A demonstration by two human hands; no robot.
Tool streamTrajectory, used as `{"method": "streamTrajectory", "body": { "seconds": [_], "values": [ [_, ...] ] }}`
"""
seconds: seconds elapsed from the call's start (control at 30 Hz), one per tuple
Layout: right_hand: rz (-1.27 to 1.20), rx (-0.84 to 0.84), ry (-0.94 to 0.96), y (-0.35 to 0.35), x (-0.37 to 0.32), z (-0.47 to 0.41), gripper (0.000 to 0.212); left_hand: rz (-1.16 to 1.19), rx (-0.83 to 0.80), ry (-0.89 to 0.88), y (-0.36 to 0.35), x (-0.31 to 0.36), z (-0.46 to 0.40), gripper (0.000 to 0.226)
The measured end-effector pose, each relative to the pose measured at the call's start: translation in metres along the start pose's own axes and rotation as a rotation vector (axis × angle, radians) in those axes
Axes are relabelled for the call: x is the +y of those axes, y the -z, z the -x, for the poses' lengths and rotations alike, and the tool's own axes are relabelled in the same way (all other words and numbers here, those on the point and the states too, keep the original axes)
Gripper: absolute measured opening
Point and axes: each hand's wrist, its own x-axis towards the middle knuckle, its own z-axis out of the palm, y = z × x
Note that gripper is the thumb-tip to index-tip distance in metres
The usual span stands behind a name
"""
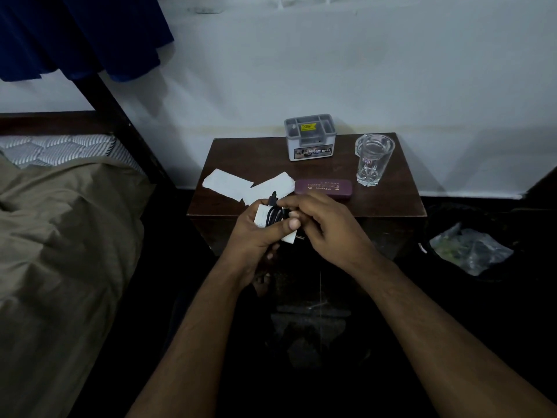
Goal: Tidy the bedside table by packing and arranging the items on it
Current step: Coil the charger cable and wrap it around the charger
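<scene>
My left hand (256, 233) grips a white charger block (261, 217) with a black cable (275, 213) bundled against it, in front of the brown bedside table (376, 194). My right hand (325, 224) meets it from the right, fingers curled onto the cable bundle. On the table lie two white paper slips (227, 183) (271, 188) and a maroon spectacle case (324, 187). A grey organiser box (310, 136) stands at the back, and an empty clear glass (372, 159) stands at the right.
A bed with an olive blanket (60, 236) lies to the left, with a dark bedpost (120, 122) and blue cloth (81, 34) hanging above. A bin with a plastic bag (470, 248) stands right of the table. The white wall is behind.
</scene>
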Motion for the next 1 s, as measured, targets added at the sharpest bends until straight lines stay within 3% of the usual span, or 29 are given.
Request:
{"method": "streamTrajectory", "body": {
  "seconds": [0.33,0.5,0.67,0.83,1.0],
  "values": [
    [-0.166,-0.043,-0.256,0.004,0.004,-0.004,0.004,-0.127,-0.080,-0.113,0.001,-0.002,-0.001,0.047],
    [-0.182,-0.122,-0.266,0.004,0.005,-0.002,0.010,-0.137,-0.159,-0.014,-0.003,0.002,0.003,0.035],
    [-0.354,-0.145,-0.354,0.006,0.007,-0.002,0.012,-0.259,-0.187,0.041,0.000,0.000,-0.001,0.032],
    [-0.249,-0.133,-0.304,-0.001,0.009,-0.002,0.011,-0.262,-0.101,0.167,-0.002,-0.004,-0.002,0.032],
    [-0.238,0.067,-0.292,-0.009,0.010,-0.012,0.006,-0.217,0.010,0.239,0.000,-0.008,-0.002,0.017]
  ]
}}
